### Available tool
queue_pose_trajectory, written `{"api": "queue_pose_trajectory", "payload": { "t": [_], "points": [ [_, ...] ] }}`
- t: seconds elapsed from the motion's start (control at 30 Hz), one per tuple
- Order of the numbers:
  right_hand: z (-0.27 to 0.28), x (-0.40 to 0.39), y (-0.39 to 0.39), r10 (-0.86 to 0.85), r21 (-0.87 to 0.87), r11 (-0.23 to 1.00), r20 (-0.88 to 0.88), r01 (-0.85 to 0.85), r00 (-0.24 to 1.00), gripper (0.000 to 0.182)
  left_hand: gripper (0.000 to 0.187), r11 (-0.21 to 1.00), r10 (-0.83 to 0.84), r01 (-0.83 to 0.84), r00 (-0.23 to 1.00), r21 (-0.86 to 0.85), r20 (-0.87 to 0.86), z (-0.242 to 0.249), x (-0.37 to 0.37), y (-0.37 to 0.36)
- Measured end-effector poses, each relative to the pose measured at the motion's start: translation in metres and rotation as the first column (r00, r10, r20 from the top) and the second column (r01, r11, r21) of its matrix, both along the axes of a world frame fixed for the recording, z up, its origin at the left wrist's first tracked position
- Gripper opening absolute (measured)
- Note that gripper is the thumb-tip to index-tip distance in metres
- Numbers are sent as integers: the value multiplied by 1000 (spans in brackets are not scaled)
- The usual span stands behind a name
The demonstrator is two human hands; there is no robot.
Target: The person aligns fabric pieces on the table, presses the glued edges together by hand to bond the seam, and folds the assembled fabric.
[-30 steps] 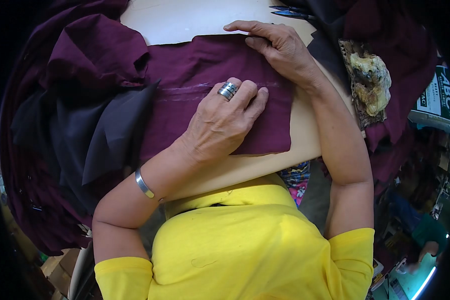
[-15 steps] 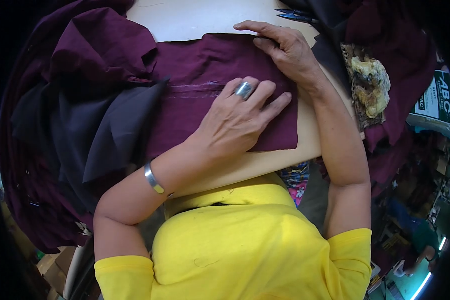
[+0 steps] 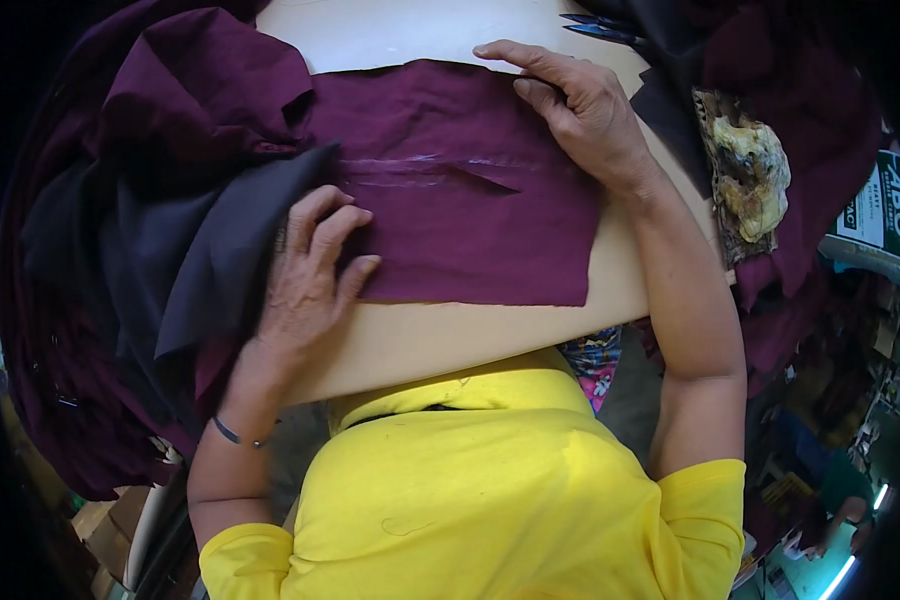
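A maroon cloth piece (image 3: 470,235) lies over a pale board, with a creased seam and whitish marks across its middle. My left hand (image 3: 310,275) rests palm down at its left side, beside a dark grey cloth (image 3: 235,240). Its fingers are bent but apart, touching the maroon piece, and no grip on the cloth shows. My right hand (image 3: 590,115) is at the upper right edge of the piece. Its index finger is stretched out past the edge and its thumb stands apart, holding nothing; the other fingers are mostly hidden.
Bunched maroon fabric (image 3: 205,85) heaps at the left. Dark-handled scissors or snips (image 3: 600,28) lie at the far edge of the pale board (image 3: 450,335). A yellowish crusted lump (image 3: 750,175) sits to the right, near a green-and-white ABC package (image 3: 875,215).
My left hand has moved left, from the middle of the maroon piece to beside the dark cloth. A small fold now shows near the seam. My right hand has stayed nearly in place.
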State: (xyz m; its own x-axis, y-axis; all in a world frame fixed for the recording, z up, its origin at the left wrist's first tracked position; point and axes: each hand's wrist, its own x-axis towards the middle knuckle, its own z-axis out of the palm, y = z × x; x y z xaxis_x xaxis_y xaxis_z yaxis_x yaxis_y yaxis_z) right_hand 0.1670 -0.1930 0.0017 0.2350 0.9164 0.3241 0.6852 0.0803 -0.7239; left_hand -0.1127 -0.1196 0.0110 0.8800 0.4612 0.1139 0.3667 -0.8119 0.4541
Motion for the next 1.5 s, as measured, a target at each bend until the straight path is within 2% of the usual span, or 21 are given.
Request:
{"api": "queue_pose_trajectory", "payload": {
  "t": [0.1,0.2,0.3,0.33,0.43,0.47,0.57,0.6,0.73,0.8,0.87,0.9,1.0,1.1,1.5],
  "points": [
    [-8,-5,5,20,195,980,66,-33,998,30,39,999,-32,31,997,-18,-68,2,-17,25],
    [-10,-13,6,28,207,978,-18,-24,999,30,38,995,-94,94,995,-24,-17,-1,-30,48],
    [-10,-16,7,23,167,985,46,-30,999,31,39,991,-126,127,991,37,-37,3,-35,63],
    [-10,-17,8,30,181,983,37,-36,999,32,31,992,-86,85,996,98,9,5,-31,60],
    [-10,-19,7,34,174,984,1,-34,999,34,24,896,-106,186,971,403,-213,40,-7,41],
    [-7,-19,6,35,139,990,-17,-32,999,34,21,872,-171,203,979,446,-112,47,9,29],
    [-4,-17,6,55,99,994,19,-56,998,36,36,887,-366,319,926,334,89,42,42,-2],
    [-3,-16,6,61,95,993,50,-66,997,37,37,878,-389,331,914,345,113,40,54,-9],
    [3,-17,6,50,72,996,55,-54,997,42,36,911,-360,282,900,300,247,-2,75,-9],
    [-1,-14,9,39,92,995,103,-49,994,44,36,921,-342,264,900,287,270,-7,73,-8],
    [6,-16,8,85,10,996,151,-87,985,43,34,936,-312,242,906,255,285,-8,73,-8],
    [8,-17,7,109,-31,994,174,-105,979,43,32,943,-296,230,909,240,293,-8,73,-8],
    [-1,-9,13,144,63,987,19,-145,989,41,29,955,-268,210,914,211,303,-7,74,-9],
    [-4,-7,14,166,120,980,-31,-161,986,39,30,954,-284,239,917,184,282,-6,72,-8],
    [-5,-5,15,171,126,977,4,-170,985,35,46,893,-378,328,918,309,117,-1,71,-6]
  ]
}}
